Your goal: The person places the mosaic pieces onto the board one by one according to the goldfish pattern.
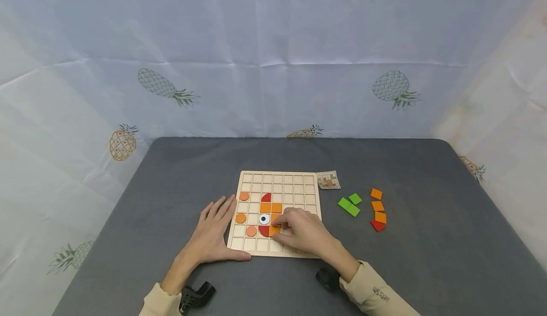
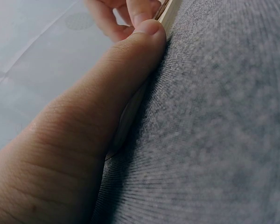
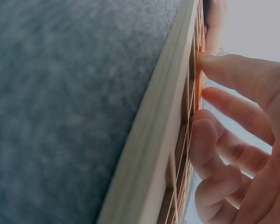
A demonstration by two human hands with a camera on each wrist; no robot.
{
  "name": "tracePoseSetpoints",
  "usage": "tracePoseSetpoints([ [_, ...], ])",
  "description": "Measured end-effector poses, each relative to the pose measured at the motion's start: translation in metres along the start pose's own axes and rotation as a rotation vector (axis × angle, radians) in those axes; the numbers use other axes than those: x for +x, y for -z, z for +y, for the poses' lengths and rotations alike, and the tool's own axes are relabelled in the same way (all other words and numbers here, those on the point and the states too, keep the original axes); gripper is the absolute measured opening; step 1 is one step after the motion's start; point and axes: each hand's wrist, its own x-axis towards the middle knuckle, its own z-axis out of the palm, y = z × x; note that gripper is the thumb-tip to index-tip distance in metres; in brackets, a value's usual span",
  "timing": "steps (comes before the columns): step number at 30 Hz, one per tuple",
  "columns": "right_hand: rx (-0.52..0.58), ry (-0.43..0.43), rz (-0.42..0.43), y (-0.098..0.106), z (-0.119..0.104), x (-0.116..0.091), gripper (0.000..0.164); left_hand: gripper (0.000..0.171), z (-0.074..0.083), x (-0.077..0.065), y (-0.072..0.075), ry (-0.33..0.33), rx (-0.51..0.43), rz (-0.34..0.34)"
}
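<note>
A wooden grid board (image 1: 299, 190) lies on the table. My left hand (image 1: 212, 237) lies spread along the board's left side, fingers straight at the left edge and thumb (image 2: 149, 30) against the near edge. My right hand (image 1: 305, 230) is over the board's near right part. Its thumb and forefinger pinch an orange square tile (image 1: 274, 231) at the grid, seen edge-on as an orange tile (image 3: 199, 77) in the right wrist view. Left of it sits a red rounded tile (image 1: 263, 231), with a white eye tile (image 1: 264, 219) above. Another orange square (image 1: 275, 217) is partly under the fingers.
Orange discs (image 1: 241, 218), a red quarter piece (image 1: 266, 197) and more orange squares (image 1: 265, 207) sit in the grid. A small pattern card (image 1: 328, 180) touches the board's far right corner. Right of it lie green squares (image 1: 352, 210), orange squares (image 1: 378, 206) and a red piece (image 1: 378, 226).
</note>
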Motion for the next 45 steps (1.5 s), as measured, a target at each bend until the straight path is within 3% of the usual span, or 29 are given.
tracePoseSetpoints([
  [9, -0.004, -0.027, -0.002, 0.001, 0.0, 0.0, 0.021, 0.141, 0.001, 0.0, 0.0, -0.005, -0.001, 0.01],
  [13, 0.019, -0.036, 0.036, 0.005, 0.004, -0.003, 0.018, 0.141, 0.001, -0.001, 0.0, -0.006, 0.005, 0.01],
  [24, 0.255, -0.011, 0.339, 0.039, 0.054, -0.022, 0.026, 0.142, 0.0, -0.001, 0.001, -0.002, 0.002, 0.016],
  [28, 0.268, -0.041, 0.501, 0.049, 0.077, -0.036, 0.027, 0.142, 0.001, -0.001, 0.001, -0.005, -0.008, 0.011],
  [32, 0.226, -0.096, 0.588, 0.057, 0.096, -0.05, 0.025, 0.141, 0.002, 0.0, 0.002, -0.005, -0.012, 0.01],
  [36, 0.162, -0.155, 0.6, 0.063, 0.11, -0.066, 0.024, 0.141, 0.001, 0.0, 0.002, -0.002, -0.004, 0.009],
  [45, 0.15, -0.332, 0.491, 0.078, 0.13, -0.11, 0.033, 0.141, 0.002, 0.0, 0.002, -0.005, -0.012, 0.004],
])
